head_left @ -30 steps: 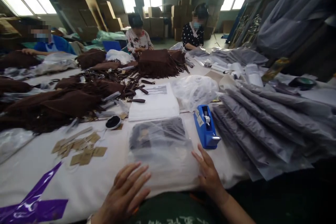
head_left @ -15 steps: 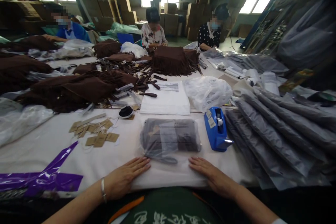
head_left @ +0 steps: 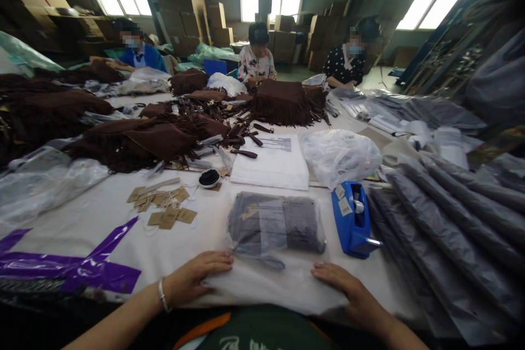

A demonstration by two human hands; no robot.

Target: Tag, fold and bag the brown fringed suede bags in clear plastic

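In front of me lies a dark, flat pouch-like item (head_left: 301,224) inside a clear plastic bag (head_left: 273,227), with a pale strip across its middle. A dark strap shows at its lower edge. My left hand (head_left: 199,276), with a metal bangle at the wrist, rests at the bag's near left, fingers stretched out over the loose plastic. My right hand (head_left: 344,281) is at the near right, its fingers also extended and touching the loose plastic. A blue tape dispenser (head_left: 353,221) stands just right of the bag.
Brown card tags (head_left: 168,210) and a small dish of black material (head_left: 209,178) lie left. Beyond are white sheets (head_left: 273,161), a crumpled plastic bag (head_left: 340,156) and brown fringed bags (head_left: 135,139). Grey packed bundles (head_left: 447,219) line the right. Several people sit across the table.
The view has tilted up and shifted left, so things appear lower and farther right. My hands are slightly farther apart, and the loose plastic between them looks more rumpled.
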